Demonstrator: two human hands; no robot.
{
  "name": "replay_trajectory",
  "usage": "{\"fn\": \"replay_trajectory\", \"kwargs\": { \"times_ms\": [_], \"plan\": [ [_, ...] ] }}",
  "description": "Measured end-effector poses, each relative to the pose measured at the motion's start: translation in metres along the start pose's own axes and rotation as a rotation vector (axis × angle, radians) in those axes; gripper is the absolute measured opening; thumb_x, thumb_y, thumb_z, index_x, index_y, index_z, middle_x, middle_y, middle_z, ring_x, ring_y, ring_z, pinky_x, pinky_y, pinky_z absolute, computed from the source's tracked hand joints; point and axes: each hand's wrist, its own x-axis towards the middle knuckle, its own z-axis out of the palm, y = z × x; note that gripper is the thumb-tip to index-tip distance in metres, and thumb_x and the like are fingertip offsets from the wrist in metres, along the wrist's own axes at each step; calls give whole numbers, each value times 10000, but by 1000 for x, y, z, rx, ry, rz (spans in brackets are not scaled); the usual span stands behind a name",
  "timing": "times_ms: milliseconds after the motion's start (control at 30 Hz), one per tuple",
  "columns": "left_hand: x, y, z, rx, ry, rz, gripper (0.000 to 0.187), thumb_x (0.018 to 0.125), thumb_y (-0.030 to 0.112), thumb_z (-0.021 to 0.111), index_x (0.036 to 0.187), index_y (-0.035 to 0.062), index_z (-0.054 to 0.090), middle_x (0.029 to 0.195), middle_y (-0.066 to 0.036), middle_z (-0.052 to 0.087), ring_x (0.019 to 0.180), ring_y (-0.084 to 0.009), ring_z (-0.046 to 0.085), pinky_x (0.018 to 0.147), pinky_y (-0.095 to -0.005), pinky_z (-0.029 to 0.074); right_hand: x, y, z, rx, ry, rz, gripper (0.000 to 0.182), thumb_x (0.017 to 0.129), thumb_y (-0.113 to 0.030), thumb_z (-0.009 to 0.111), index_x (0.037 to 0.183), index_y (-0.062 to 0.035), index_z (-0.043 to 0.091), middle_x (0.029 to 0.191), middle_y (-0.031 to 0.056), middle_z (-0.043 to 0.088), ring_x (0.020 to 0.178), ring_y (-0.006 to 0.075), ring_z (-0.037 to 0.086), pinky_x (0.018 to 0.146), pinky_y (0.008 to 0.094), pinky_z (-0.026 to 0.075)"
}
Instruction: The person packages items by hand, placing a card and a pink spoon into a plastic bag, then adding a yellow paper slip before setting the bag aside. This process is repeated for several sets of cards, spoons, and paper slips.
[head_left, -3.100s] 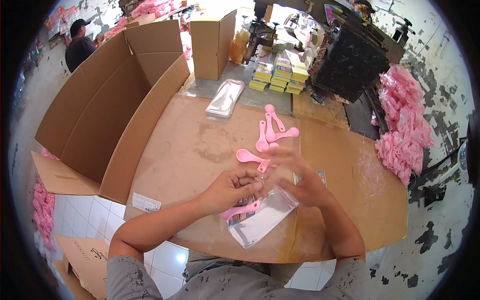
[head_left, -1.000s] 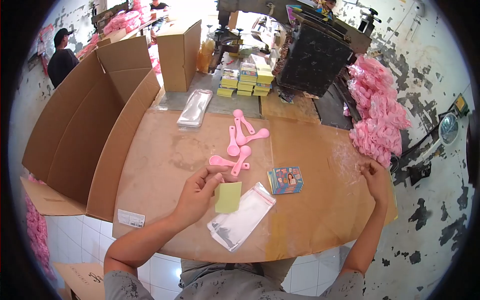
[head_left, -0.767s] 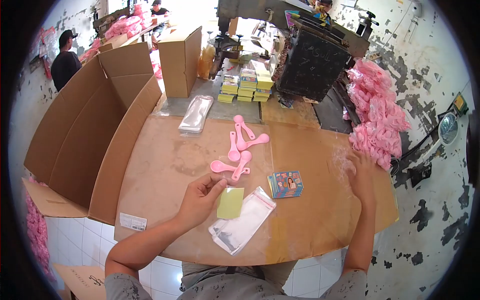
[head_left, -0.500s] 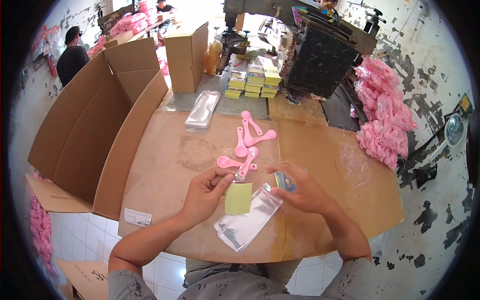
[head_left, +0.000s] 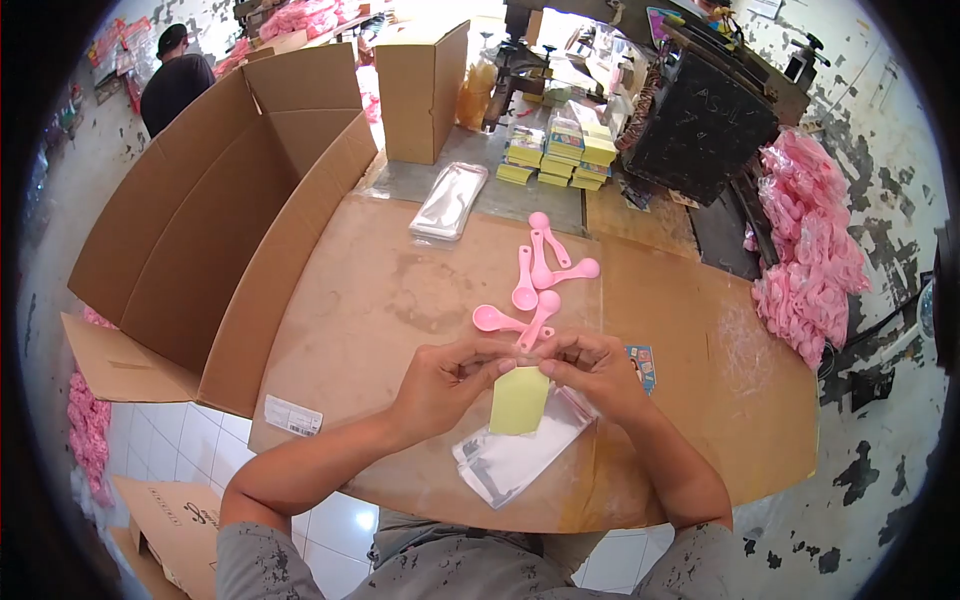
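Observation:
My left hand and my right hand both pinch the top edge of a small clear plastic bag with a yellow-green card in it. The bag's clear film is hard to make out against the cardboard. Under the card lies a stack of clear plastic bags. Just beyond my fingers is a loose group of several pink measuring spoons. A small pile of printed cards sits partly hidden behind my right hand.
A large open carton stands at the left. More clear bags and stacks of yellow-edged cards lie at the back, near a black metal box. Bagged pink items are heaped at the right. Another person is far left.
My right hand has come left from beside the printed cards to the bag's top edge, where it now pinches alongside my left hand. The whole view has shifted somewhat.

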Motion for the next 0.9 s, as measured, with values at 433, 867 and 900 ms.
{"fn": "replay_trajectory", "kwargs": {
  "times_ms": [433, 867, 900],
  "plan": [
    [4, -3, 0, -88, 32, -150, 204, 1025, 52, 639, 1193, -37, 712, 1101, -99, 759, 974, -125, 708, 813, -275, 604, -1, 14, -3, 0, 34, -59, 175, 980, -46, 697, 1140, 25, 697, 1019, 18, 703, 938, 76, 661, 831, 254, 543],
    [6, -7, -12, 61, -93, 8, 247, 996, -30, 636, 1220, 8, 732, 1151, -93, 751, 1005, -134, 704, 847, -284, 603, -3, 11, -13, -12, -23, -217, 183, 970, -1, 663, 1141, 9, 727, 1127, 43, 686, 1024, 98, 643, 855, 256, 529],
    [7, -7, -13, 64, -110, 17, 249, 989, -33, 644, 1216, 15, 737, 1163, -92, 748, 1010, -135, 703, 850, -285, 602, -4, 11, -14, -60, -27, -205, 183, 967, -1, 664, 1135, 8, 734, 1134, 45, 681, 1030, 101, 637, 862, 258, 525]
  ]
}}
